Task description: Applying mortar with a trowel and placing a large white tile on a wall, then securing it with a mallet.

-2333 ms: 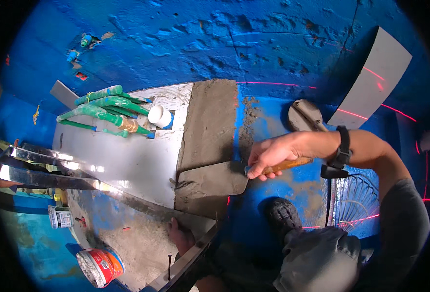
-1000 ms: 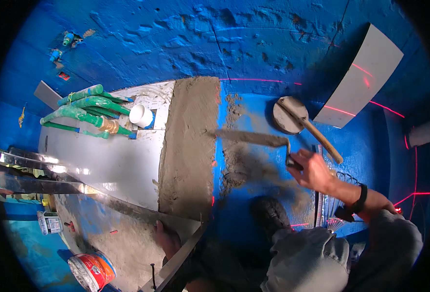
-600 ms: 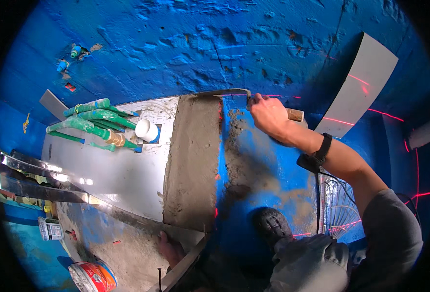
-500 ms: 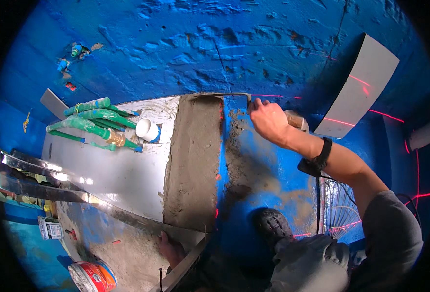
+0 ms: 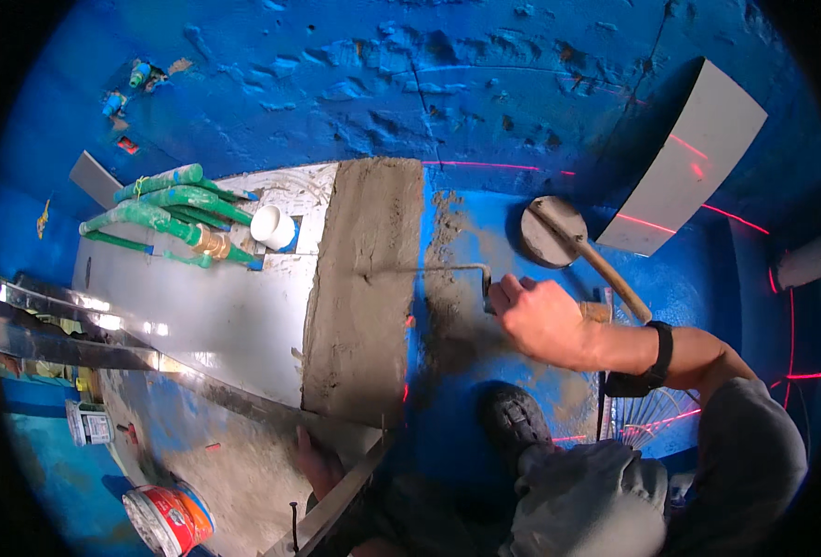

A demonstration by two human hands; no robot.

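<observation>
Grey mortar (image 5: 362, 325) beside white tile (image 5: 197, 302). Right hand (image 5: 548, 322) clasped on wooden trowel handle (image 5: 596, 312), blade (image 5: 429, 269) edge-on across mortar. Left hand (image 5: 318, 466): grip unclear.

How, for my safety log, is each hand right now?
Left hand: partly hidden, so its grip cannot be told.
Right hand: closed around the trowel handle.

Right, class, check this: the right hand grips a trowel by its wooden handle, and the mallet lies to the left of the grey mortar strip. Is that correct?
Not quite. The mallet lies to the right of the grey mortar strip, as the head view shows. The right hand does grip a trowel by its wooden handle.
</observation>
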